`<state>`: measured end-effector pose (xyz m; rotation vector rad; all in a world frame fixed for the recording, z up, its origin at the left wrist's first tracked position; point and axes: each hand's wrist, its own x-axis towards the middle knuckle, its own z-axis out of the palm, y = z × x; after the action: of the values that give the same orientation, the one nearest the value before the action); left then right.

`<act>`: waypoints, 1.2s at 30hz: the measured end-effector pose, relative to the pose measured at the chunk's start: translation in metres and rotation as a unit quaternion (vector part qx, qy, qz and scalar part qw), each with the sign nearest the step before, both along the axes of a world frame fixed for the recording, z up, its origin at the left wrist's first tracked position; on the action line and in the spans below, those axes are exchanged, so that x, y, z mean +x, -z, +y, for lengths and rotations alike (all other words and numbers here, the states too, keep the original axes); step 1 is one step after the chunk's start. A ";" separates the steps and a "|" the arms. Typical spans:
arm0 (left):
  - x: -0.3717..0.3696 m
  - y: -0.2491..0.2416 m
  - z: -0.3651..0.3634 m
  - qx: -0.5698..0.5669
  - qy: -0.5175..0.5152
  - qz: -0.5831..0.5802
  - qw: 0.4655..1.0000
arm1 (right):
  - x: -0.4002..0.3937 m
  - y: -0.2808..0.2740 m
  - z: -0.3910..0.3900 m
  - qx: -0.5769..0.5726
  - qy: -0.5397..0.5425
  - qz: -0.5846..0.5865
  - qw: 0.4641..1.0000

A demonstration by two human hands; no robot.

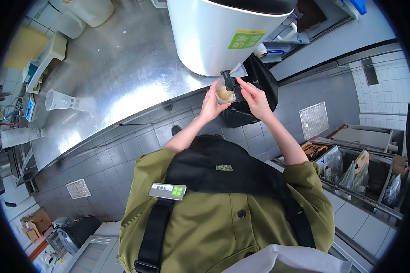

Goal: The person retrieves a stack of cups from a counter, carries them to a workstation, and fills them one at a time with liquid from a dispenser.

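Observation:
My left hand (210,105) is wrapped round a clear cup (224,93) with pale tan contents. The cup is held under the black tap (230,82) at the base of a big white dispenser (214,36) with a green label. My right hand (255,98) has its fingers closed on the tap, just right of the cup. The dispenser stands at the edge of the steel counter (136,54). Whether liquid is flowing cannot be made out.
A clear cup (59,99) stands on the counter at left, with stacked cups (23,136) beyond it. White jugs (91,11) are at the back left. A black bin bag (259,86) hangs below the dispenser. Open drawers (360,168) with packed bags are at right.

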<state>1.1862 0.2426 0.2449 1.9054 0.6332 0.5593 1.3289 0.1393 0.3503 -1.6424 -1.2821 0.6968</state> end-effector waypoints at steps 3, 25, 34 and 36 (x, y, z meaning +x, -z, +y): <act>0.000 0.002 0.000 0.010 0.001 -0.004 1.000 | 0.000 0.000 0.000 0.002 -0.003 0.008 1.000; 0.005 0.011 -0.002 0.015 -0.011 -0.007 1.000 | 0.003 -0.018 0.005 -0.050 -0.011 -0.041 0.998; 0.004 0.002 -0.003 -0.037 -0.019 -0.024 0.999 | 0.027 -0.099 0.037 -0.304 0.018 0.094 0.948; 0.003 -0.004 0.000 -0.036 -0.029 -0.025 0.999 | 0.029 -0.169 0.011 -0.260 0.061 -0.018 0.964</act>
<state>1.1892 0.2422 0.2488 1.8061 0.6689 0.6101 1.3578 0.1503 0.5198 -2.1429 -1.0627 0.9888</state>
